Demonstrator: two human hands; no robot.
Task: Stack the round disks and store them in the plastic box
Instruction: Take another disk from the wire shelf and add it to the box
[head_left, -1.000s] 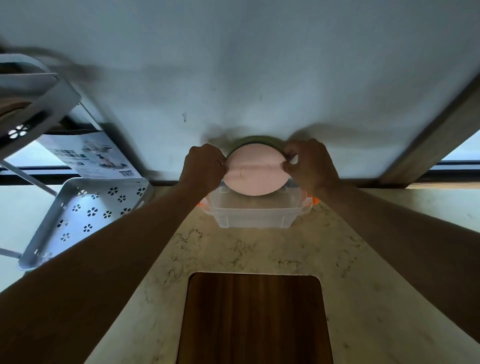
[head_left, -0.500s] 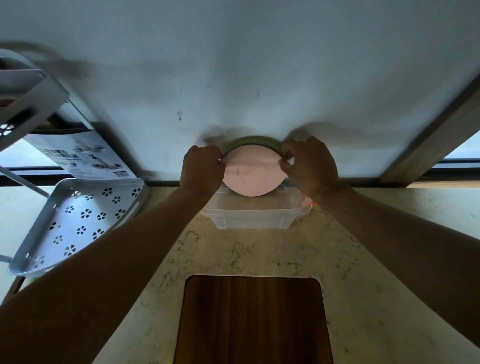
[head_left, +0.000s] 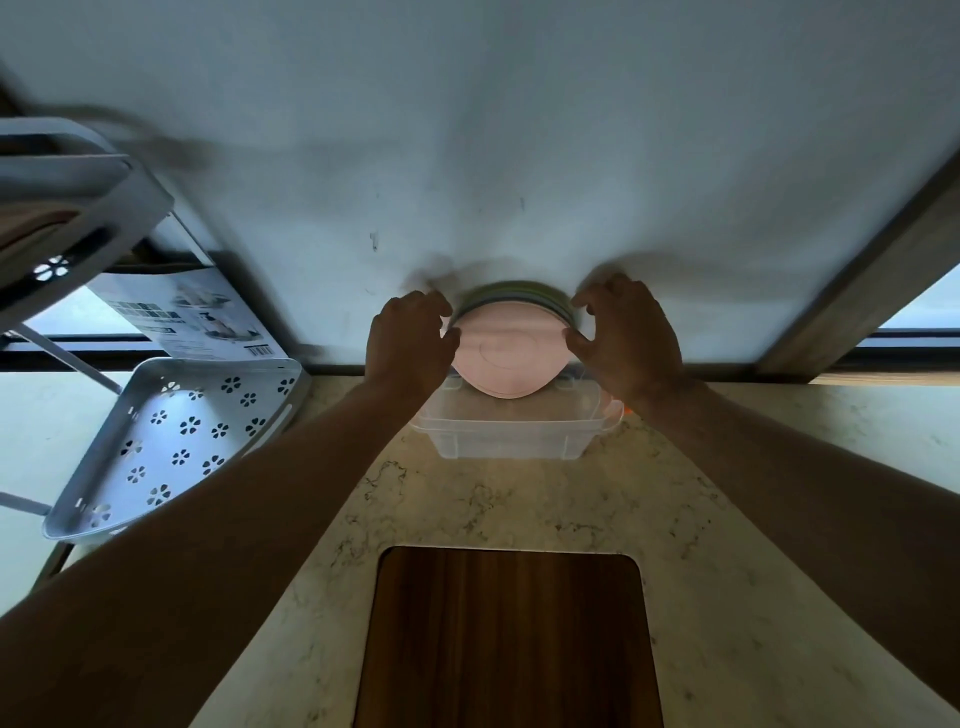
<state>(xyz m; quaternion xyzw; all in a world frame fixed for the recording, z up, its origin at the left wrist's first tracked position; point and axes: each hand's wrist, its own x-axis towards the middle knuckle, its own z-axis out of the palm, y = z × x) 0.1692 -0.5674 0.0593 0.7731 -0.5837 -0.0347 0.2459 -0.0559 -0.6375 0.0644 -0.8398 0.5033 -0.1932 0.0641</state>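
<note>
Perforated grey tray (head_left: 171, 441) left (printed sheet (head_left: 192, 317) behind); wooden board (head_left: 506, 639) inset in marbled counter (head_left: 753, 519).

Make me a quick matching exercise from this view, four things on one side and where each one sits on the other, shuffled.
Things:
1. stack of round disks with a pink face
2. clear plastic box
3. white perforated metal tray
4. dark wooden board

Places:
A. left of the counter
B. near edge, centre
C. between both hands
D. against the wall, under the stack

Pairs: 1-C, 2-D, 3-A, 4-B
</note>
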